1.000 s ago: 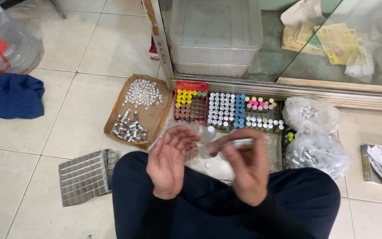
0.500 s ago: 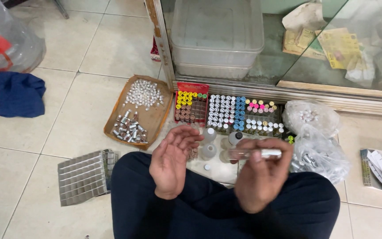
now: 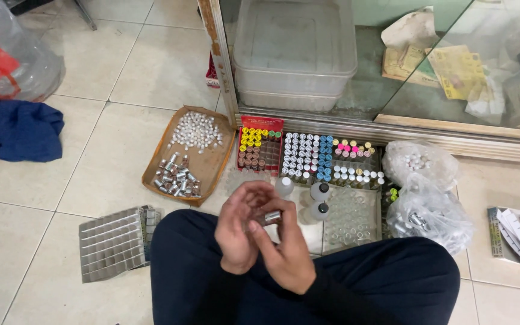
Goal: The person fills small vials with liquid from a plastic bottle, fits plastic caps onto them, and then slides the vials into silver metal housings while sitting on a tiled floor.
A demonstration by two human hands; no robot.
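Above our crossed legs, both hands met over the tiled floor (image 3: 43, 186). Our left hand (image 3: 240, 225) was curled, its fingers bent around a small silver-capped vial (image 3: 271, 216), and our right hand (image 3: 287, 253) came up from below with its fingertips pinching the same vial — so the vial sat between the two hands, just in front of our knees.

Beyond the hands lay a clear tray of empty glass vials (image 3: 351, 218), with three small white-topped bottles (image 3: 319, 201) standing beside it. Farther off stood a rack of capped vials (image 3: 314, 157) — yellow, white, blue and pink tops — against the metal frame of a glass cabinet (image 3: 392, 123). To the left of the rack a brown cardboard tray (image 3: 209, 165) held a heap of white caps (image 3: 195, 131) and a heap of silver ones (image 3: 176, 177). A grey gridded tray (image 3: 112, 241) rested by our left knee. Two clear plastic bags (image 3: 431, 198) lay on the right, and a blue cloth (image 3: 22, 129) on the far left.
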